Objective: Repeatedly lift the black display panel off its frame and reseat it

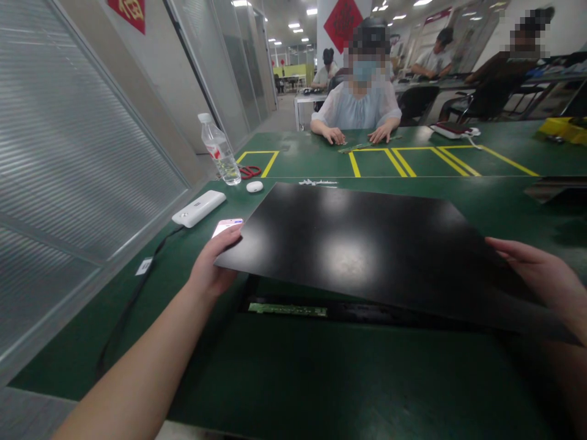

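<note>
Between my two hands a wide, thin black screen panel [389, 235] is held tilted above the green table, ceiling lights reflecting on its face. My left hand [211, 264] grips its left edge, thumb on top and the other fingers mostly hidden underneath. At the right edge, my right hand [543, 278] is closed on the panel in the same way. Beneath the near edge shows a dark strip with a narrow green circuit board [288, 310] on it. The panel hides whatever else lies below it.
Left of the panel are a phone [228, 226], a white power bank [199, 208] with a black cable, a white earbud case [254, 186], a water bottle [220, 153] and red-handled scissors [251, 172]. Across the table [137, 360] a masked person [358, 107] handles a thin strip.
</note>
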A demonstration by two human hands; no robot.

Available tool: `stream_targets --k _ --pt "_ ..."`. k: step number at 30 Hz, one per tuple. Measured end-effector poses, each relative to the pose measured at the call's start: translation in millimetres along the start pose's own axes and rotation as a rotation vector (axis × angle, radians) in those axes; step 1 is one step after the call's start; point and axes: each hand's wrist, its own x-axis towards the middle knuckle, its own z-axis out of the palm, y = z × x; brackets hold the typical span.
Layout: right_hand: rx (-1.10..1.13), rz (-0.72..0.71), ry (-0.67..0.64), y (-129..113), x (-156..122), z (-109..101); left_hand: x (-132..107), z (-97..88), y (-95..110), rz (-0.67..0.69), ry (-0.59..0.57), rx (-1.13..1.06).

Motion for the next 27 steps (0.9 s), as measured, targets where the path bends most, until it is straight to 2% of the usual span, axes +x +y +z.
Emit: stream_targets --k 3,5,11,15,21,27 --pt "0.084 0.182 -0.098 -7 -4 7 0 -2.7 5 0.02 0.036 -0.004" --pt "0.178 0.234 -0.141 -8 -3 7 -1 -4.0 8 0.041 0.074 -0.017" --pt "0.3 0.118 -0.05 -7 2 5 -2 -4.4 8 0.106 0.107 0.019" --pt "0.3 0.156 0.016 -7 2 7 -2 -1.0 1 0.103 0.085 0.037" --pt "0.115 0.148 0.126 -6 1 12 -4 6.1 -6 0.132 0.096 0.053" --pt "0.023 0.13 0.132 -4 2 17 -5 7.8 -7 0.124 0.109 0.079"
